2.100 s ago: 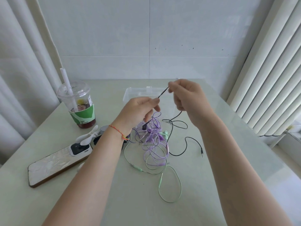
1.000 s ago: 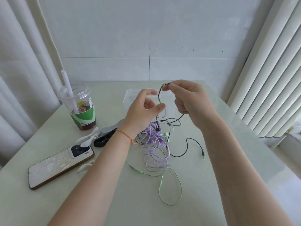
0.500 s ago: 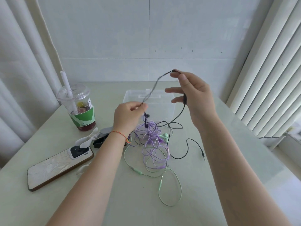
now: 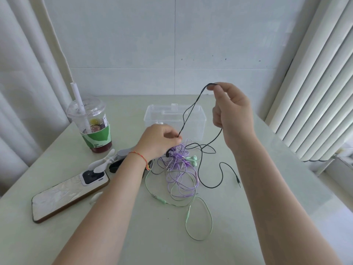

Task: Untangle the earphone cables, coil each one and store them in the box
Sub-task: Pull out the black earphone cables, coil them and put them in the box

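A tangle of earphone cables lies mid-table: a purple cable point(image 4: 179, 169), a green cable point(image 4: 200, 224) looping toward me, and a black cable point(image 4: 210, 180) whose plug point(image 4: 237, 181) rests to the right. My right hand point(image 4: 232, 113) is raised and pinches a loop of the black cable between thumb and fingertips. My left hand point(image 4: 160, 140) pinches the same black cable lower down, just above the tangle. Two black strands run taut between the hands. The clear plastic box point(image 4: 198, 119) stands open behind the tangle.
A plastic cup point(image 4: 91, 127) with straw and dark drink stands at the left. A phone point(image 4: 66, 196) lies face down at the front left, with a small white fan point(image 4: 103, 163) and a black item beside it. Curtains flank the table.
My right hand has risen higher and now pinches the black loop. The left hand dropped toward the tangle, stretching the black strands longer between them.
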`<state>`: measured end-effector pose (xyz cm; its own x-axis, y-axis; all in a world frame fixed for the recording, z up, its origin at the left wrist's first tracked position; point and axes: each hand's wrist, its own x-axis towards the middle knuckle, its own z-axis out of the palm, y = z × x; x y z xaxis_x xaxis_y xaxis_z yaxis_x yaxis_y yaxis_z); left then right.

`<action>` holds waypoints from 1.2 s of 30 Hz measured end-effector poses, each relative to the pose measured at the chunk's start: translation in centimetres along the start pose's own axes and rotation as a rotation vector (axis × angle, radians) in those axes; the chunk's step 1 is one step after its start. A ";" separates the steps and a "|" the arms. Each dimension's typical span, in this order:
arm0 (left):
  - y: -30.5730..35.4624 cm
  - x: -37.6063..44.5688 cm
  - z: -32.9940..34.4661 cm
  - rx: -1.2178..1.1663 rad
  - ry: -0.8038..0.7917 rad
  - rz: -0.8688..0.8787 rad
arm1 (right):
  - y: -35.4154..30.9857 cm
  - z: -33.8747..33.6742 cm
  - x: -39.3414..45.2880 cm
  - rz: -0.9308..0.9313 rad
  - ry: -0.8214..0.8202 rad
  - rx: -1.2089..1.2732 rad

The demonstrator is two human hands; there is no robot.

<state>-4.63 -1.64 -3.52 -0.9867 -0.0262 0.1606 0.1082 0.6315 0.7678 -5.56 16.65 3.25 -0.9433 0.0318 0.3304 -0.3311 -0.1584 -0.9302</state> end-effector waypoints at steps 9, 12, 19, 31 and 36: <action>-0.2 0.1 0.3 -0.007 0.423 0.017 | 0.0 0.2 -0.1 -0.042 -0.007 0.049; -1.0 0.2 0.3 0.144 0.249 -0.018 | -0.1 0.2 -0.1 -0.070 -0.042 0.083; -2.4 0.5 0.0 0.302 -0.073 -0.135 | 0.0 0.6 0.0 -0.079 -0.187 0.252; 3.9 -1.0 -0.9 -0.672 -0.141 0.065 | 1.2 1.7 -0.5 0.076 -0.334 0.139; 1.2 -0.3 -0.2 -0.416 -0.016 -0.017 | 1.1 1.2 0.2 -0.024 -0.098 0.217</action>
<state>-4.15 -1.04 -2.55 -0.9902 -0.0198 0.1385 0.1284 0.2641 0.9559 -6.12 15.34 2.50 -0.9251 -0.0563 0.3756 -0.3306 -0.3673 -0.8694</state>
